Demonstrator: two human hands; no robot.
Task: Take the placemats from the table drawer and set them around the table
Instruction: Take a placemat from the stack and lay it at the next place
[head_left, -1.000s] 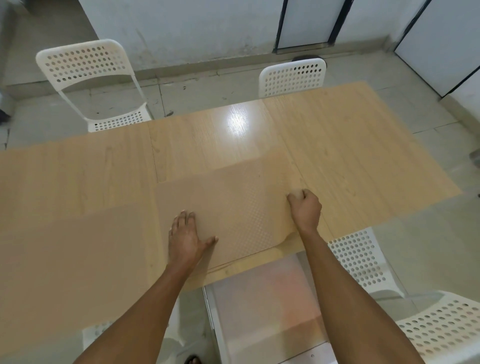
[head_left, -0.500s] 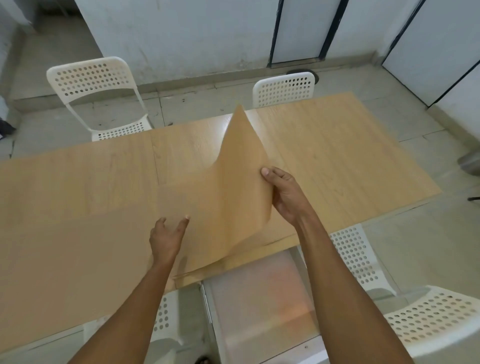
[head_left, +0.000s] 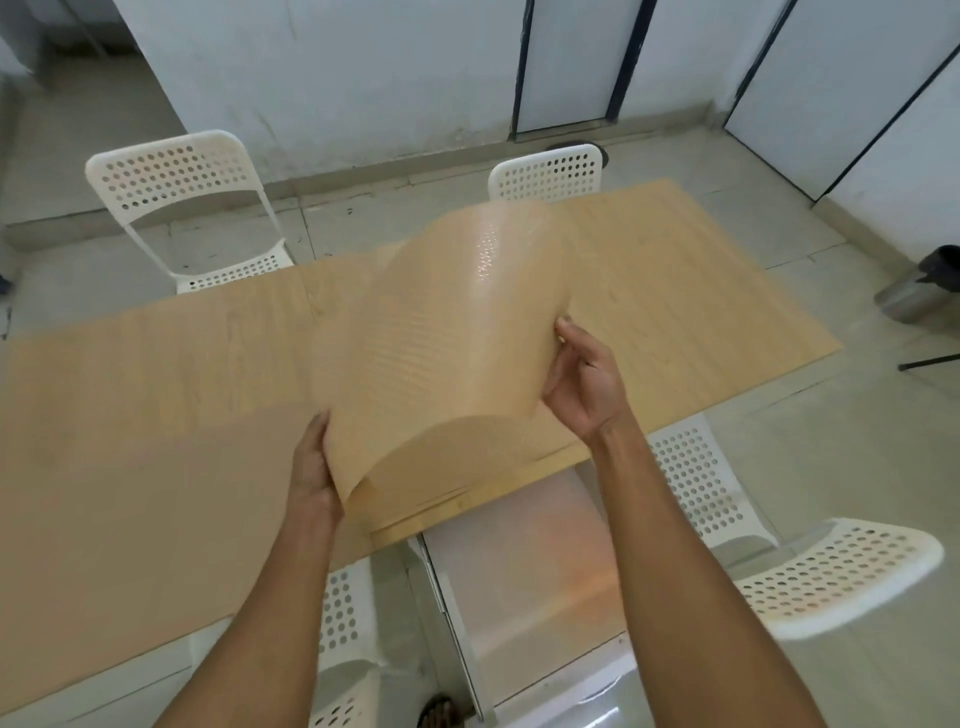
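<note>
The raised placemat (head_left: 457, 332) is motion-blurred, its far edge soft, and it hides the counter (head_left: 156, 415) surface behind it. The left hand (head_left: 311, 467) has its fingers tucked behind the placemat's near-left edge, out of sight. How many placemats lie stacked beneath it cannot be told. The counter's left end and the open drawer (head_left: 519, 587) run past the frame.

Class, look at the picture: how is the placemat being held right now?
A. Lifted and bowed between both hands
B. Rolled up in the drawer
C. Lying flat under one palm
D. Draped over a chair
A: the left hand and right hand grip opposite edges of the placemat, which arches up above the table.
</note>
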